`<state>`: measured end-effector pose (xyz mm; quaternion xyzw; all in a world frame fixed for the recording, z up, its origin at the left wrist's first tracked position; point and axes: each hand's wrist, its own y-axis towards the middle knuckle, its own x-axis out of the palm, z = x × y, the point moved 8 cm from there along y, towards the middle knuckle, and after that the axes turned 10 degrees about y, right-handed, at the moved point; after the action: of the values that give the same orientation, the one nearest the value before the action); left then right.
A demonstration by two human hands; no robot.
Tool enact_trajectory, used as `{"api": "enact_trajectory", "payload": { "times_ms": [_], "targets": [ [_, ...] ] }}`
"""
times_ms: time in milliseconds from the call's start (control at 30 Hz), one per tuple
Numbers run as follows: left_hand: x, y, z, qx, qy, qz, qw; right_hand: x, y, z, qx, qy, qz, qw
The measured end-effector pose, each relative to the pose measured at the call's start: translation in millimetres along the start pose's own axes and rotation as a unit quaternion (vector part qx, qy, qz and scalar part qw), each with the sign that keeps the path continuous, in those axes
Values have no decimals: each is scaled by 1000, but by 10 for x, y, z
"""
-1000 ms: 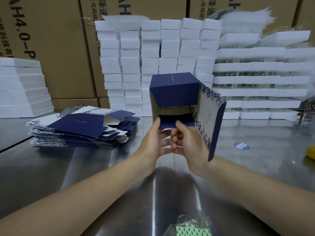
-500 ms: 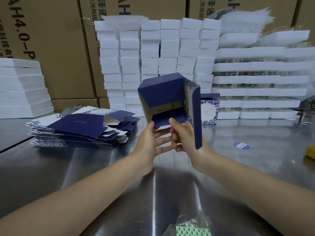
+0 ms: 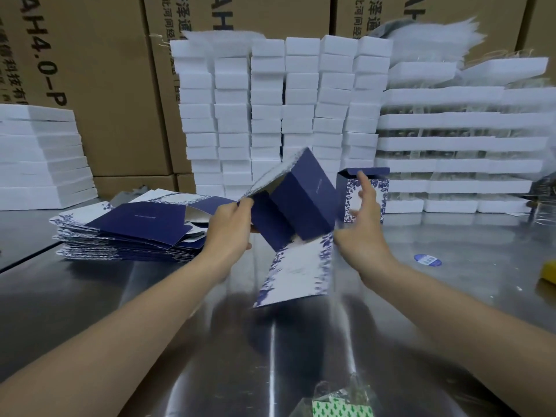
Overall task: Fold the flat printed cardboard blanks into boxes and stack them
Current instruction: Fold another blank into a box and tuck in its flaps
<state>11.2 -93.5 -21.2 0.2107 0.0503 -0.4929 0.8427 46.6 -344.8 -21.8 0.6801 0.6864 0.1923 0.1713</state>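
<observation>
A half-folded navy box (image 3: 301,203) with a white, blue-flowered panel hanging below it is tilted in the air over the steel table (image 3: 150,311). My left hand (image 3: 230,227) grips its left edge. My right hand (image 3: 361,224) is beside its right side with fingers spread and relaxed, holding nothing. A pile of flat printed blanks (image 3: 129,230) lies to the left. One folded box (image 3: 365,195) stands upright behind my right hand, partly hidden by it.
Stacks of white foam blocks (image 3: 279,115) and foam trays (image 3: 457,145) line the back, in front of brown cartons (image 3: 99,85). A blue round sticker (image 3: 427,260) and a yellow object (image 3: 549,272) lie at right. A plastic bag with green print (image 3: 340,404) sits near me.
The box has tipped over to the right and its flowered panel has swung down. My right hand has let go and opened beside it; my left hand has shifted to the left edge.
</observation>
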Motion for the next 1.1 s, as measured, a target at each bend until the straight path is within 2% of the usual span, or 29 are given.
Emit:
{"api": "enact_trajectory", "payload": {
  "times_ms": [100,200,267,333,400,500,633,800,967,1100],
  "targets": [
    [50,2,54,13,-19,-46,999,75,-27,-260,-164,-130,-34,977],
    [56,16,128,35,-38,-80,996,215,-122,-390,-285,-250,-71,923],
    [5,43,200,45,-32,-78,995,295,-192,-417,-337,-290,-99,890],
    [-73,99,210,28,3,-55,998,305,-188,-413,-326,-300,-109,890],
    [-170,126,69,-35,26,-31,999,285,-144,-398,-290,-307,-110,900],
    [-190,104,21,-73,-50,-14,996,265,-158,-414,-278,-306,-123,902],
    [-126,53,215,2,-70,-55,996,253,-195,-386,-234,-277,-125,923],
    [-88,38,188,32,-67,-83,994,181,-130,-305,-163,-276,-88,943],
    [34,-52,291,111,-24,-115,987,123,-90,-298,-133,-228,-61,963],
    [111,-91,300,94,-18,-136,986,113,-52,-267,-118,-182,-52,975]
  ]
}}
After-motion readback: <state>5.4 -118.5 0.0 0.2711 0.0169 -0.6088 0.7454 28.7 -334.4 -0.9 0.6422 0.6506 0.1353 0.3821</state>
